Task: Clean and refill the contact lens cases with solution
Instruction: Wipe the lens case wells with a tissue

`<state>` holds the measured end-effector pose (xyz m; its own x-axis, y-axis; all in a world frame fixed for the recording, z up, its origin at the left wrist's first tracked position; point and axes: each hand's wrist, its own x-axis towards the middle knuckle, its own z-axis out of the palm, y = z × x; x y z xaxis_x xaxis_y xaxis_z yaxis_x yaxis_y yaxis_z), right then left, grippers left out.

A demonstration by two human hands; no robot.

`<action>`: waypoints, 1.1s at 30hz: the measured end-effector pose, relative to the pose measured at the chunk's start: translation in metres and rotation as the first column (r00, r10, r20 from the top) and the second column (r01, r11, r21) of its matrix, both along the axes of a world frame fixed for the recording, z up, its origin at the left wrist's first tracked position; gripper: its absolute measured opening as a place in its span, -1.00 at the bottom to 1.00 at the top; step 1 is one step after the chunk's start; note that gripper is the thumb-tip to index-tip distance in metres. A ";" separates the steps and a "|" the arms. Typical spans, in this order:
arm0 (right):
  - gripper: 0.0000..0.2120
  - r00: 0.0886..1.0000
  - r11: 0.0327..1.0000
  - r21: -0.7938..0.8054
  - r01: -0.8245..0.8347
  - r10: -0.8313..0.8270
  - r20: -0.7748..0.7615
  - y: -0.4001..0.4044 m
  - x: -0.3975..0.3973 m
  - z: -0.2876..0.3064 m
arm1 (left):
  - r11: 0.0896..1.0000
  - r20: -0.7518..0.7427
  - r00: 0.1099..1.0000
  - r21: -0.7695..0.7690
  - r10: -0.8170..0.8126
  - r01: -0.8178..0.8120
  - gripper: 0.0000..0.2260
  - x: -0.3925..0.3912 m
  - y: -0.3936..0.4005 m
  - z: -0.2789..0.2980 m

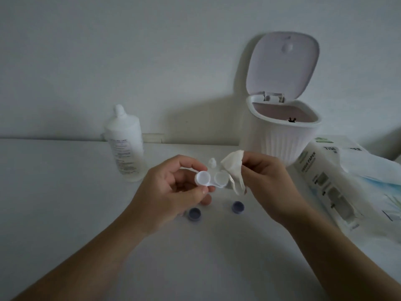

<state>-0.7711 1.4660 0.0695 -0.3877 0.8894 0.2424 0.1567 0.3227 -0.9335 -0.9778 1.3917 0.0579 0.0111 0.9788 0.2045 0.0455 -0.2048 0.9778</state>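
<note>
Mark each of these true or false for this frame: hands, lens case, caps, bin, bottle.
1. The left hand holds the contact lens case. True.
2. Both purple caps are screwed onto the case. False: the two purple caps lie on the table, off the case.
3. The right hand pinches a crumpled tissue. True.
4. The small bin's lid is closed. False: the bin stands with its lid flipped up.
5. The solution bottle lies on its side. False: it stands upright, left of the hands.
</note>
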 end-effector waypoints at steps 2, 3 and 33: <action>-0.79 0.999 0.997 -0.068 -0.025 0.021 -0.050 -0.001 0.000 -0.007 | 0.999 -0.020 1.000 0.032 0.009 -0.009 -0.81 0.000 0.001 -0.001; -0.79 0.996 0.993 -0.110 -0.046 0.037 -0.079 -0.003 0.000 -0.009 | 0.999 -0.015 1.000 0.042 0.003 -0.002 -0.81 0.000 0.001 -0.001; -0.66 0.979 0.979 -0.021 -0.201 0.201 0.022 -0.019 0.000 -0.020 | 0.908 -0.352 0.897 0.404 0.269 -0.113 -0.80 0.008 -0.004 -0.018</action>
<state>-0.7715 1.4470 0.0494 -0.5644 0.7971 0.2148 0.1127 0.3322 -0.9364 -0.9694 1.3875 0.0395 -0.0133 0.8253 0.5646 0.4823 -0.4893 0.7266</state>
